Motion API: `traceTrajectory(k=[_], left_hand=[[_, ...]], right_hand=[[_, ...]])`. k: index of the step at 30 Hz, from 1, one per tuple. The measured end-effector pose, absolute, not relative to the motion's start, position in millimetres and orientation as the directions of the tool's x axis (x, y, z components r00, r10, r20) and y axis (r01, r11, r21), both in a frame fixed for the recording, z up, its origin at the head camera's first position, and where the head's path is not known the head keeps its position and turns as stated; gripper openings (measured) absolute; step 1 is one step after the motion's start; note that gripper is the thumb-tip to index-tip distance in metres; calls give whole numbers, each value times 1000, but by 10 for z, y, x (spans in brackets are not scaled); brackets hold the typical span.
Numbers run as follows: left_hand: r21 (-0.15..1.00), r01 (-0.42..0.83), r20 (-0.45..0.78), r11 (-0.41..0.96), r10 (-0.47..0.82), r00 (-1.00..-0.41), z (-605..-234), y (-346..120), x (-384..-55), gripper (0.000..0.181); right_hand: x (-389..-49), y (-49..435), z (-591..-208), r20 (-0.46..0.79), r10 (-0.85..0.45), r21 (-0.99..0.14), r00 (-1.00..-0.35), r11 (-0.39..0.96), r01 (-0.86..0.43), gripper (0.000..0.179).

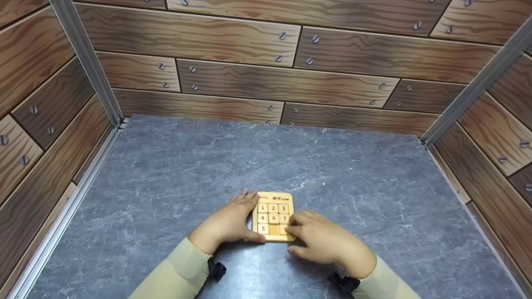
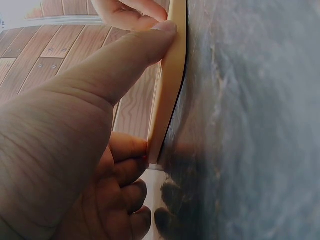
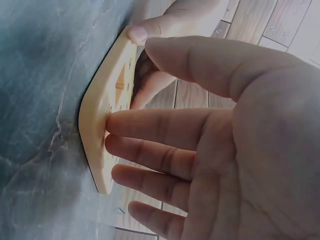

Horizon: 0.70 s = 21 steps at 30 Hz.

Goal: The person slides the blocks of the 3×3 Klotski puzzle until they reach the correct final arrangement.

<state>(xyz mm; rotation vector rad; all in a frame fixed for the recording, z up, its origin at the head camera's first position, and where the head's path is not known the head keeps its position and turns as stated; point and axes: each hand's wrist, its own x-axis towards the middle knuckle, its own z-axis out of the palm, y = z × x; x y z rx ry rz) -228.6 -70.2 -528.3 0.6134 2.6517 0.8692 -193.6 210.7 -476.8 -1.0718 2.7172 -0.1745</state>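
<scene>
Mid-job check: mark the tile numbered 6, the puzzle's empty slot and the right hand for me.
Tile numbered 6 (image 1: 273, 218): head view, middle of its face.
Empty slot (image 1: 274, 229): head view, its bare floor.
Right hand (image 1: 322, 237): head view, back of the hand.

A blue-grey desk with pale, marble-like veins stretches out below, a bright glare patch near its front edge. Behind it stands a back wall patterned in brown wood planks with slotted screw heads; a left wall and a right wall match it. A grey metal left post and right post line the corners. A silvery rail runs along the desk's left side.
</scene>
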Motion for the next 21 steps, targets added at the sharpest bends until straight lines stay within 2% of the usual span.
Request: traceTrajectory(k=[14, 21], left_hand=[[614, 301, -126, 730, 467, -875, -5285, -698, -2291, 130], [623, 292, -137, 726, 468, -873, -5280, -696, -2292, 129]], right_hand=[[-1942, 2035, -4865, -179, -731, -216, -658, 682, -699, 71], [-1999, 2073, -4861, -143, -685, -230, -715, 725, -649, 69]])
